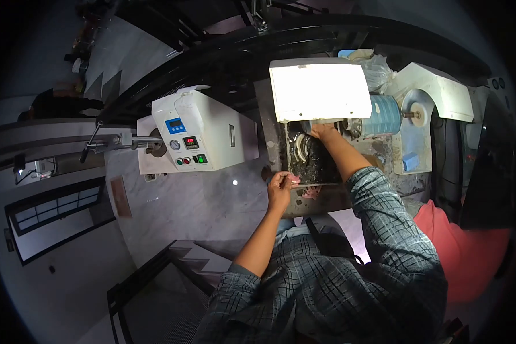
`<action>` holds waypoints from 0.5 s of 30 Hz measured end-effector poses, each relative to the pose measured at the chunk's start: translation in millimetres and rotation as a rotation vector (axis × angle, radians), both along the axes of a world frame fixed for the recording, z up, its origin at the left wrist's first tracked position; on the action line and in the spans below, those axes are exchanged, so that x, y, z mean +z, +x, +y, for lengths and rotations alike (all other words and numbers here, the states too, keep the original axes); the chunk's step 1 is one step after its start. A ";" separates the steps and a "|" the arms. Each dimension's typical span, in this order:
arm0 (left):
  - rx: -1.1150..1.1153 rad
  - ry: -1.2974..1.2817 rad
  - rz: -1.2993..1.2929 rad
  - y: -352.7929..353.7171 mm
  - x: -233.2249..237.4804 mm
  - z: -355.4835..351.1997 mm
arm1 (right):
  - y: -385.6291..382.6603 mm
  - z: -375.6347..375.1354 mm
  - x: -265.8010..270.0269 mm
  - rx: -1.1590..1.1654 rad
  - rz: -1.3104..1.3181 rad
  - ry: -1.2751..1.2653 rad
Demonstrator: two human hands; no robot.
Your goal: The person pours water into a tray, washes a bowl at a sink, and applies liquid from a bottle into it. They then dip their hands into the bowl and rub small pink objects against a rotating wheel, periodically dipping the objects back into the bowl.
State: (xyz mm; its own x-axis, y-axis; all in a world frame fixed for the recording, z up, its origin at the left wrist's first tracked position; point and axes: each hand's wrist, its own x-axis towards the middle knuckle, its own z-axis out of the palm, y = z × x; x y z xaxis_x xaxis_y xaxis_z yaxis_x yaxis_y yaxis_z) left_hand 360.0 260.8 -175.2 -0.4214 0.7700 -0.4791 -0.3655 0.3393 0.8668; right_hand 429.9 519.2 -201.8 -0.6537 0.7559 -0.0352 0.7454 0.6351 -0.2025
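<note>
My left hand point(278, 190) is at the front left edge of a dark, wet tray point(327, 169). Its thumb and fingers are closed on a small pink piece point(294, 179). My right hand point(323, 131) reaches across the tray to just below the lower edge of a bright white hood point(320, 90). Its fingers look curled, but what they grip is partly hidden and too small to name. Curved pale pieces point(301, 148) lie in the wet tray between my hands. Another pink piece point(311, 192) rests on the ledge in front of the tray.
To the left stands a white machine point(212, 135) with a display, gauge and buttons. A large clear blue bottle point(384, 114) lies right of the hood, beside a second white hooded unit point(433, 86) with a round wheel point(418, 114). A person in red point(458, 246) is close on the right.
</note>
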 end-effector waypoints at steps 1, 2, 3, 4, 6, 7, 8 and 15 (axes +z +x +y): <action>0.016 0.007 -0.029 -1.7 -1.9 3.9 | 0.1 1.9 -0.2 0.005 -0.006 -0.004; 0.011 0.015 -0.029 -2.8 -2.5 6.0 | 0.4 1.6 0.4 0.007 -0.010 -0.009; 0.002 0.009 -0.027 -3.7 -2.4 5.9 | 1.3 1.4 1.3 0.012 -0.011 -0.016; -0.006 0.003 -0.023 -3.6 -1.4 6.2 | 1.7 2.1 1.1 0.017 -0.017 -0.017; -0.004 -0.005 -0.033 -2.6 1.0 5.8 | 3.9 -0.3 1.0 0.025 -0.028 -0.020; 0.002 -0.017 -0.040 -3.6 1.6 6.7 | 4.5 -1.8 7.3 0.028 -0.035 -0.020; -0.002 -0.007 -0.035 -4.8 2.0 8.3 | 4.1 -2.4 13.6 0.027 -0.047 -0.031; -0.024 0.012 -0.012 -6.6 7.6 12.5 | 5.0 -4.0 -21.9 0.057 0.018 0.126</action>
State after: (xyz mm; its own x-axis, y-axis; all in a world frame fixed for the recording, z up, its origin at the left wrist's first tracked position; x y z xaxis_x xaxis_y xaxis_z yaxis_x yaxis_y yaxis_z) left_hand 353.4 273.4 -167.6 -0.3970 0.7855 -0.4748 -0.3682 0.3376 0.8663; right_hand 434.9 515.2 -223.7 -0.6957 0.7150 0.0695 0.7041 0.6979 -0.1311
